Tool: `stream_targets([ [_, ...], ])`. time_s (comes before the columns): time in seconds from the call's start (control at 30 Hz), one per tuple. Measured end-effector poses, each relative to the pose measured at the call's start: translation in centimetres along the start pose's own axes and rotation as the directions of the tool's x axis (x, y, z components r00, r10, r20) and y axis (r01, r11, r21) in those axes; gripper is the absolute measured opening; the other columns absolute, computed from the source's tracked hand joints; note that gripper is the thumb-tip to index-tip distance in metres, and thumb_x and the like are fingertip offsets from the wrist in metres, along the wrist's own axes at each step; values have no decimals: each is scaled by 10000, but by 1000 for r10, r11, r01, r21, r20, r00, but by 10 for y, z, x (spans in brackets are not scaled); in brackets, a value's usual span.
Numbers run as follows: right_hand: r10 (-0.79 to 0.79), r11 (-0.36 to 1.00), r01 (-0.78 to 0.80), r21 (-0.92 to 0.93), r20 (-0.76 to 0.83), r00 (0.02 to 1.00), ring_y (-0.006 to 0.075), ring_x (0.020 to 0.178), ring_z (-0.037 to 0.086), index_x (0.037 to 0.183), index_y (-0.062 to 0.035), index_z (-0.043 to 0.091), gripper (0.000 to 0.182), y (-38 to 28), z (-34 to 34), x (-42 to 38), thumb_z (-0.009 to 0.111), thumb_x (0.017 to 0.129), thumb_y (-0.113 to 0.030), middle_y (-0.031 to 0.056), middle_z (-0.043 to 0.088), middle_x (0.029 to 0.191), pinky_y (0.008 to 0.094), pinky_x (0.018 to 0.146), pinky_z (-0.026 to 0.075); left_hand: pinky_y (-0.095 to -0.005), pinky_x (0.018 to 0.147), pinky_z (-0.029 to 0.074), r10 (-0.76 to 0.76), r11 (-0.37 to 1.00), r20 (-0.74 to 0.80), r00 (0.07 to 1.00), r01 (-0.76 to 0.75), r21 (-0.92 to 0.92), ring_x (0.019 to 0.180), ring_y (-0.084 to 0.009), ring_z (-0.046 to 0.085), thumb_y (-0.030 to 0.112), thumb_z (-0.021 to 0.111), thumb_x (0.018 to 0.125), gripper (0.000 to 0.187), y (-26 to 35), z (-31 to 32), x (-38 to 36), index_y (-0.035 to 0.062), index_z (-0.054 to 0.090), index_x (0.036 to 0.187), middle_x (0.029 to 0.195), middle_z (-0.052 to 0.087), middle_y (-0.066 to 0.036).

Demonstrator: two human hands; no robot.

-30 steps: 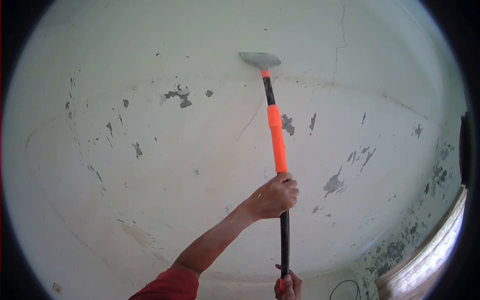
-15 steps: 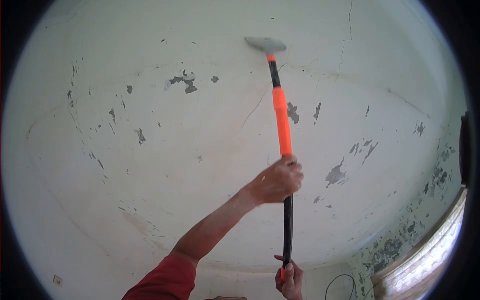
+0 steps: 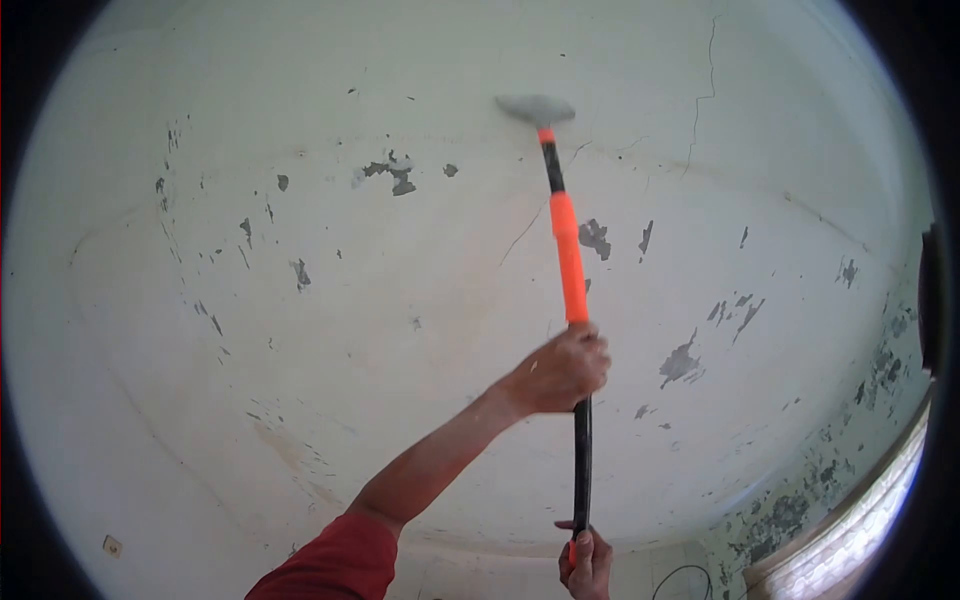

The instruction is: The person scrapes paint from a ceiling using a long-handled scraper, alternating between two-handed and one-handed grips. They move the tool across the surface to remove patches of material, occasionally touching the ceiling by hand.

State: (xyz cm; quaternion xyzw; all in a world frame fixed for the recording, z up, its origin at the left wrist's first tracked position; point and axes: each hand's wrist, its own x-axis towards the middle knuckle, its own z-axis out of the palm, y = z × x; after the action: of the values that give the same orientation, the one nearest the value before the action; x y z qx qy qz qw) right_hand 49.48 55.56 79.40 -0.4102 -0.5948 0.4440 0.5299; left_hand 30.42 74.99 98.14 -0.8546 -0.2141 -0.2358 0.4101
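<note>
Compared with half a second ago, the scraper sits slightly lower, its grey blade blurred against the pale ceiling near a thin crack. Left hand, red sleeve below it, wraps fully around the pole under the orange grip. Right hand clasps the pole's bottom end at the lower edge of the view.
</note>
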Motion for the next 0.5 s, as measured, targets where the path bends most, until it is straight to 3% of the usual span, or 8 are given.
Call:
stream_targets([
  [0.03, -17, 1000, 17, -5, 19, 1000, 49, 460, 349, 1132, 46, 683, 709, 15, -3, -2, 412, 1073, -606, -62, 402, 550, 264, 431, 306, -350, 997, 470, 25, 995, 28, 999, -27, 101, 871, -164, 581, 172, 652, 773, 215, 12, 8, -11, 160, 554, 582, 681, 510, 28],
  [0.1, -8, 1000, 8, -10, 23, 1000, 50, 467, 355, 1099, 26, 687, 677, 24, 1, -10, 414, 1078, -593, -59, 406, 553, 268, 437, 319, -348, 1003, 469, -6, 1000, 44, 999, 6, 0, 885, -158, 584, 168, 634, 811, 218, 29, 18, -33, 177, 568, 603, 689, 514, 36],
  [0.17, -34, 997, 35, -63, 8, 999, 52, 477, 365, 1117, 8, 694, 653, 29, 10, -11, 411, 1084, -579, -58, 407, 559, 269, 441, 324, -345, 982, 474, -24, 999, 41, 999, 25, -42, 877, -155, 584, 167, 653, 774, 206, 23, 22, -41, 167, 554, 594, 678, 513, 37],
  [0.23, -16, 1000, 17, -20, 15, 1000, 56, 487, 365, 1007, -26, 677, 611, 11, 17, 1, 413, 1088, -570, -55, 399, 561, 270, 446, 312, -343, 965, 474, -22, 999, -1, 1000, 22, -46, 871, -156, 582, 169, 666, 750, 206, -8, 2, -29, 158, 542, 586, 674, 511, 35],
  [0.3, -91, 992, 82, -101, -86, 992, 60, 487, 353, 837, -74, 575, 576, -28, 26, 25, 414, 1090, -566, -50, 390, 557, 275, 450, 298, -341, 947, 475, -17, 998, -30, 999, 16, -58, 865, -156, 580, 172, 679, 725, 210, -39, -14, -14, 149, 530, 579, 669, 509, 32],
  [0.37, -100, 991, 95, -95, -47, 994, 58, 491, 342, 837, -67, 578, 576, -30, 16, 31, 423, 1091, -560, -56, 387, 558, 280, 450, 291, -344, 928, 467, -72, 992, -58, 996, 66, -110, 852, -160, 572, 192, 682, 704, 219, -47, -17, -3, 140, 515, 573, 670, 507, 24],
  [0.43, -28, 998, 28, -50, -9, 1000, 49, 496, 349, 1141, -1, 702, 603, -29, 21, 28, 438, 1093, -542, -69, 384, 566, 270, 449, 300, -341, 934, 459, -74, 995, -47, 996, 70, -73, 845, -170, 565, 191, 659, 731, 222, -44, -25, -7, 139, 513, 572, 667, 499, 20],
  [0.5, -25, 1000, 25, -14, 0, 1000, 49, 497, 353, 1131, -4, 701, 598, -16, 30, 20, 442, 1091, -542, -69, 389, 571, 267, 449, 301, -343, 949, 456, -96, 995, -9, 995, 96, 0, 848, -175, 562, 183, 643, 747, 212, -33, -22, -23, 141, 520, 579, 680, 501, 20],
])
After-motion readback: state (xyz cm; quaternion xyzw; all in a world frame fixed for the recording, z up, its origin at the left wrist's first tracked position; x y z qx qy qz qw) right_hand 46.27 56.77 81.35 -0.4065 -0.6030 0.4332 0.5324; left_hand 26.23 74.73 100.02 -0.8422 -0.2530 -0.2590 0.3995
